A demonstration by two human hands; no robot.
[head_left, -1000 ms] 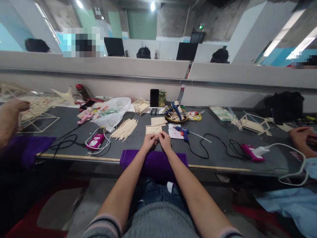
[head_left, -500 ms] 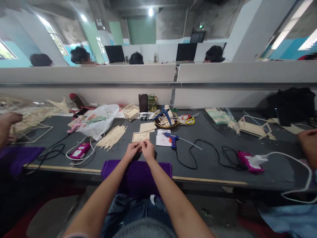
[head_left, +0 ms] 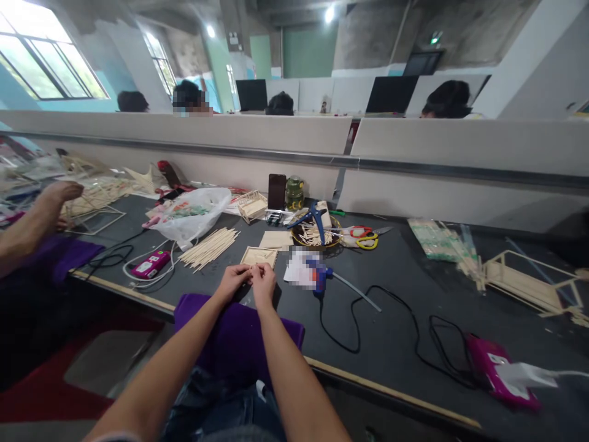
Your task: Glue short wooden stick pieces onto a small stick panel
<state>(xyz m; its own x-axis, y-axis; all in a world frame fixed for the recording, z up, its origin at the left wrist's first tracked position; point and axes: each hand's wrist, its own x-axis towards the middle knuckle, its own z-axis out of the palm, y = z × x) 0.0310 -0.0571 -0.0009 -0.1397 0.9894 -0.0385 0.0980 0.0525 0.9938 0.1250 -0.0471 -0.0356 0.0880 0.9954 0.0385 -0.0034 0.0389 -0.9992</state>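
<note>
One shallow wooden tray [head_left: 267, 256] is set just beyond left hand [head_left: 233, 283] and right hand [head_left: 264, 285], near edge partly covered. Fingertips are held together; whether anything is pinched between cannot be told. Loose wooden sticks [head_left: 209, 248] are spread left, glue gun [head_left: 323, 281] is laid right, purple cloth [head_left: 239, 334] is draped over near edge of table [head_left: 391, 350].

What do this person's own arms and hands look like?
The left hand and right hand are human and ungloved. Both forearms are uncovered, with no watch or bracelet visible. A sliver of sleeve edge shows low on the left one, its pattern unclear.
</note>
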